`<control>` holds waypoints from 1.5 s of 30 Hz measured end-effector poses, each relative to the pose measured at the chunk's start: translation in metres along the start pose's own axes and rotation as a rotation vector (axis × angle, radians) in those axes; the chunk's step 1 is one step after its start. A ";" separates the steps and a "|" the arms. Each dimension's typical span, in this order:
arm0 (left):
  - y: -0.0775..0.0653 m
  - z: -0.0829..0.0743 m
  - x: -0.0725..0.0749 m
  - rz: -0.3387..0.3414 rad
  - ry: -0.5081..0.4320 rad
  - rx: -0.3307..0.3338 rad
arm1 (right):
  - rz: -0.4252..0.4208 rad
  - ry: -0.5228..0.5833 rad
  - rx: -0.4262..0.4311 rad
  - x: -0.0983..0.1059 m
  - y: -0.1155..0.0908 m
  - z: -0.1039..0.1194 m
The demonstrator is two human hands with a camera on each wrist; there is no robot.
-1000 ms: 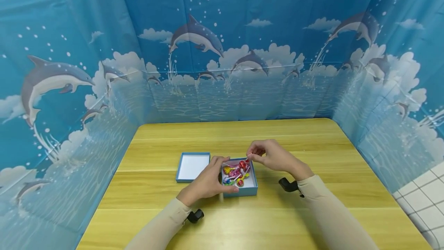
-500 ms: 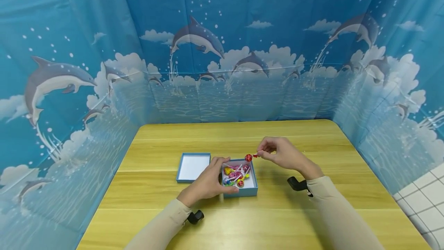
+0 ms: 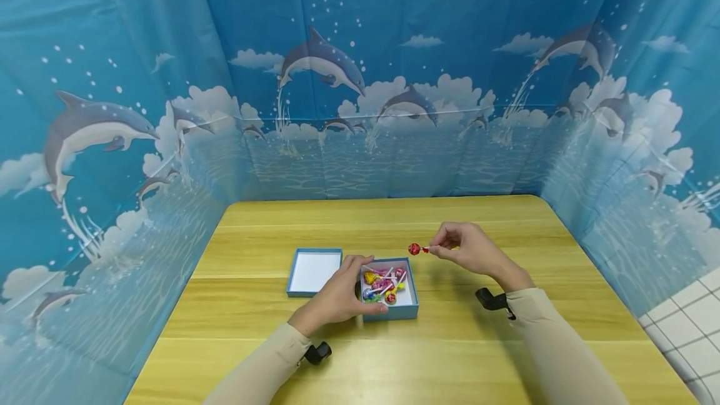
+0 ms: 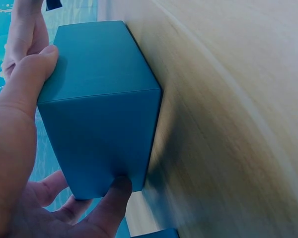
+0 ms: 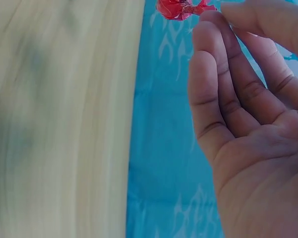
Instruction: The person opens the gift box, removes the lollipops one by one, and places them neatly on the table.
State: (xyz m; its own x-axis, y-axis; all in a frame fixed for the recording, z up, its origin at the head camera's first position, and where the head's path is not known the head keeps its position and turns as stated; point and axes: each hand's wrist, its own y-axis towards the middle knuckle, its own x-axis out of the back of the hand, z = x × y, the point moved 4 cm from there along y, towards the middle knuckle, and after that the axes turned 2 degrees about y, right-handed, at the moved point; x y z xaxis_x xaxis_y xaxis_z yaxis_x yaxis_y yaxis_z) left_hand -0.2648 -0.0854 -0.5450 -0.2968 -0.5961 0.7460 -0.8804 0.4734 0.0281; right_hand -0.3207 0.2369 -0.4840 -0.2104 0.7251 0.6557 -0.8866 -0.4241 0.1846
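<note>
In the right-centre of the head view, the right hand [image 3: 475, 252] keeps a narrow grip, thumb and fingertips pinching a round lollipop in a shiny red wrapper [image 3: 414, 249] by its stick, just behind the twisted neck of the wrapper. Compared with a second ago, that candy has come up from the pile and travelled rightward in the frame; it now hangs in the air beyond the upper right corner of a square blue cardboard box with a white interior [image 3: 402, 312], touching neither the box nor the pale yellow wood-grain counter [image 3: 450, 349]. For the work in hand, this suggests that one piece is fully parted from the rest. The mixed wrapped lollipops with pale sticks [image 3: 388, 284] still lie jumbled in the box, at lower centre. The left hand [image 3: 334, 295] has stayed put, its wider grip holding the box around the left side, thumb along the near wall, which probably kept it steady during the lift. Left of that hand, a shallow blue-edged lid with a white inside [image 3: 315, 270] lies on the counter, apparently undisturbed
</note>
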 end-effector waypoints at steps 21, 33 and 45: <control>0.000 -0.001 0.002 0.014 -0.025 0.013 | 0.088 0.030 -0.090 -0.013 0.001 -0.045; 0.001 0.000 0.002 0.008 -0.036 0.002 | 0.094 -0.038 -0.121 -0.018 0.002 -0.060; 0.001 0.000 0.001 0.011 -0.050 0.004 | 0.054 -0.114 -0.123 -0.020 0.002 -0.067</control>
State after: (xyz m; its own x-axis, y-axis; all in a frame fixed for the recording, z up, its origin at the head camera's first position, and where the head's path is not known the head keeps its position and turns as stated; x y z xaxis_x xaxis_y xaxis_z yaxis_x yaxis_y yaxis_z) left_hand -0.2660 -0.0862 -0.5441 -0.3244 -0.6226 0.7121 -0.8785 0.4774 0.0171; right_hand -0.3456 0.2582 -0.5457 -0.2171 0.6341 0.7421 -0.9204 -0.3863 0.0609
